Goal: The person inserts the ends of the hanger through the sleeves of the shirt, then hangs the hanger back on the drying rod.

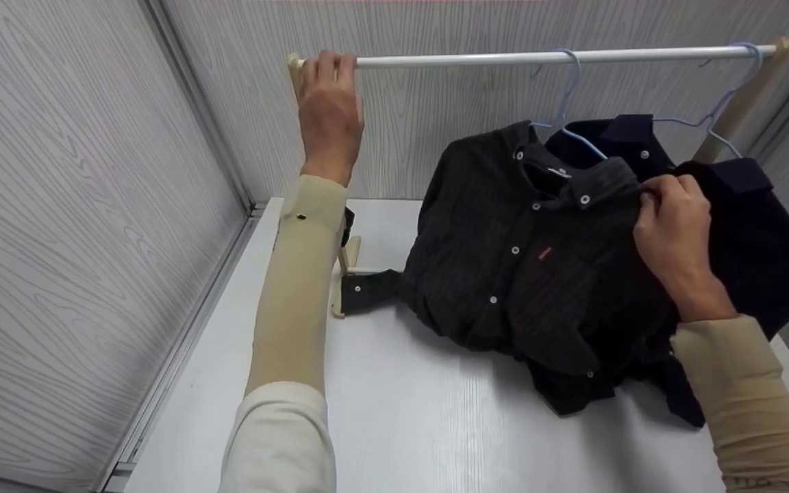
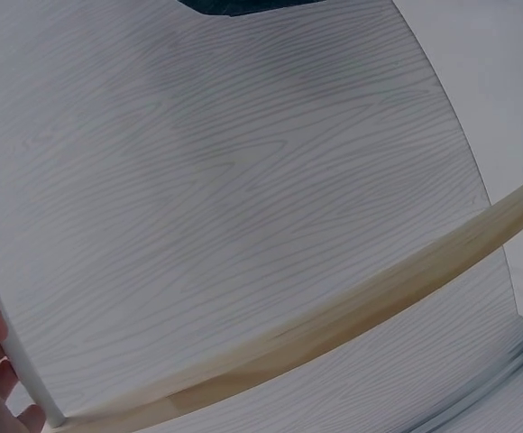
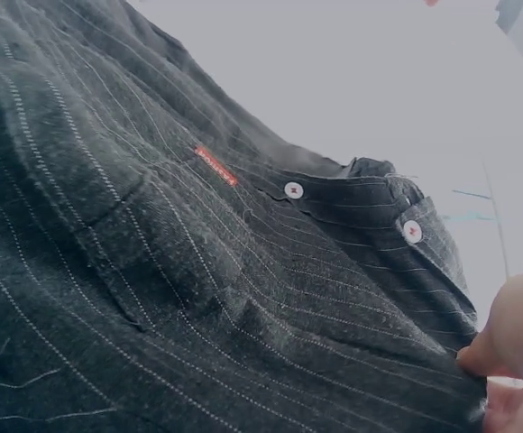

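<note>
My left hand [image 1: 331, 113] grips the left end of a white rail [image 1: 456, 60], its fingers curled over the bar beside the wooden end post. The left wrist view shows those fingers at its left edge, against the rail. A dark striped button-up shirt [image 1: 477, 219] hangs by a blue hanger [image 1: 570, 89] from the rail. My right hand [image 1: 679, 233] pinches this shirt at the shoulder, just beside the collar. In the right wrist view, thumb and finger hold the cloth; a small red tag [image 3: 215, 166] and white buttons show on the front.
A navy shirt [image 1: 771, 233] on another blue hanger [image 1: 713, 113] hangs behind at the right, partly hidden. Wooden posts [image 2: 334, 334] carry the rail above a white tabletop [image 1: 381, 411]. Wood-grain panels [image 1: 93, 171] enclose the left and back. One dark cuff [image 1: 367, 291] lies by the rack's foot.
</note>
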### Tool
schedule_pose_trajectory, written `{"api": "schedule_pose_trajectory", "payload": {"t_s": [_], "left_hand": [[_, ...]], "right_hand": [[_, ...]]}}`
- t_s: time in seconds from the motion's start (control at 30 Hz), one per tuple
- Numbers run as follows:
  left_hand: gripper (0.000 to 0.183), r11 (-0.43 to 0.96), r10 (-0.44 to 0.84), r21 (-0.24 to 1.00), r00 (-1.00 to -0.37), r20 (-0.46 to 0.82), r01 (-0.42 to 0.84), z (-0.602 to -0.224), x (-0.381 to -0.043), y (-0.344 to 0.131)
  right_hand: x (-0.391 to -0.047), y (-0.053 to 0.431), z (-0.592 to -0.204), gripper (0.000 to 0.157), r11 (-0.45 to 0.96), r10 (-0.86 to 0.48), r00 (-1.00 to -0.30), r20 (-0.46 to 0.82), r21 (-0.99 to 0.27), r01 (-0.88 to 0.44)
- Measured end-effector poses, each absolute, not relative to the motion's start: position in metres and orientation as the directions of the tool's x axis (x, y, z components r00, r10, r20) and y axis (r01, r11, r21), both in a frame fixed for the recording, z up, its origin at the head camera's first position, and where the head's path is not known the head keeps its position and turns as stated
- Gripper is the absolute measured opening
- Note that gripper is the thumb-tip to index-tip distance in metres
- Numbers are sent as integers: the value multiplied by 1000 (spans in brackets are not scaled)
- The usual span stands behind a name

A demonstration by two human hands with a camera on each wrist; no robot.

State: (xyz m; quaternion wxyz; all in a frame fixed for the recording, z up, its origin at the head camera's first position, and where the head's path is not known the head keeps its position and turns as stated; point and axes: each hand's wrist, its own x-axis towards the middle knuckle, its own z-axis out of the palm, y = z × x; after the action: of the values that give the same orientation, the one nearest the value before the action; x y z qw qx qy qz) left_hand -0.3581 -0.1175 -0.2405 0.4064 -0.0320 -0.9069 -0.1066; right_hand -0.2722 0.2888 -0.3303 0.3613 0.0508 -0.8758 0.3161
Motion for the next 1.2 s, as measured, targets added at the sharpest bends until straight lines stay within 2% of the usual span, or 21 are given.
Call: {"api": "schedule_pose_trajectory", "payload": {"t_s": [0.17,0.23,0.4,0.53,0.63,0.77,0.87,0.93,1.0,1.1,1.2], "left_hand": [[43,983,-8,130,-672,741,132,-247,-356,-119],[46,986,-4,118,-683,730,121,-251,-354,-120],[51,986,-7,121,-691,723,116,-252,-351,-120],[51,985,6,111,-679,734,129,-251,-351,-119],[51,986,23,97,-684,729,136,-254,-349,-120],[56,979,49,106,-701,711,176,-256,-344,-125],[60,962,65,140,-696,715,234,-258,-341,-130],[62,945,67,171,-677,733,278,-263,-339,-133],[63,922,60,210,-657,751,324,-273,-336,-134],[63,893,58,252,-650,758,373,-294,-331,-134],[60,869,70,286,-672,737,404,-317,-324,-133]], "right_hand": [[-265,290,-336,26,785,124,-790,600,-546,-292],[-260,289,-339,30,792,109,-792,601,-534,-296],[-246,282,-346,36,835,47,-697,715,-411,-365],[-236,275,-354,33,829,4,-618,786,-348,-437],[-227,271,-365,29,785,-41,-582,812,-335,-522],[-216,268,-386,28,669,-211,-567,796,-306,-678],[-210,264,-408,26,574,-399,-626,670,-350,-740],[-206,261,-426,22,540,-506,-700,505,-448,-713],[-203,258,-444,16,555,-572,-764,299,-544,-629],[-202,254,-468,20,630,-570,-820,57,-609,-481],[-207,250,-487,35,687,-518,-855,-34,-613,-391]]}}
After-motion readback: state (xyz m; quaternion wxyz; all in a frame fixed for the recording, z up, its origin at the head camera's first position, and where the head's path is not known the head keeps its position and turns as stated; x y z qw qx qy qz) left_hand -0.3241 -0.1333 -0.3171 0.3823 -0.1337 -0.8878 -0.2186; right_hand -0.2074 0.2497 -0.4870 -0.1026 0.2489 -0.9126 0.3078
